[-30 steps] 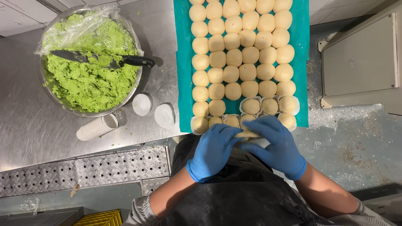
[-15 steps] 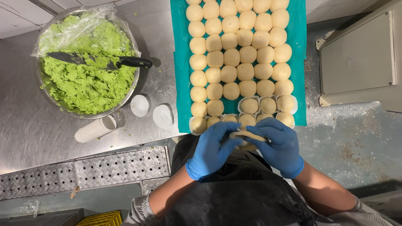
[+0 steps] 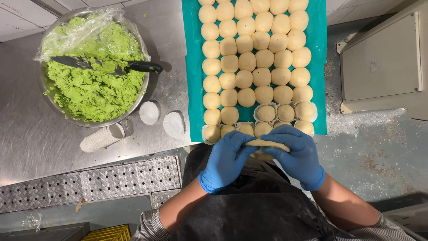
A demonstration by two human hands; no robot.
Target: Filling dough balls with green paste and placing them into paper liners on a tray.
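Note:
Both of my hands wear blue gloves and meet over a flattened piece of pale dough [image 3: 265, 143] just below the near edge of a teal tray [image 3: 192, 80]. My left hand [image 3: 226, 159] cups the dough from the left and underneath. From the right, my right hand [image 3: 298, 154] presses its fingers over the dough. The tray holds several rows of round dough balls [image 3: 255, 58]; those in the nearest rows sit in white paper cups [image 3: 285, 113].
A metal bowl [image 3: 91, 67] of green paste stands at the left, with clear film on its rim and a black-handled knife [image 3: 107, 66] lying across it. Loose paper cups [image 3: 149, 112] and a stack of them [image 3: 101, 137] lie on the steel counter. A grey scale [image 3: 383, 62] is at the right.
The dough between my hands has been turned and pressed flatter, and my fingers have closed further over it. The tray and the bowl have stayed put.

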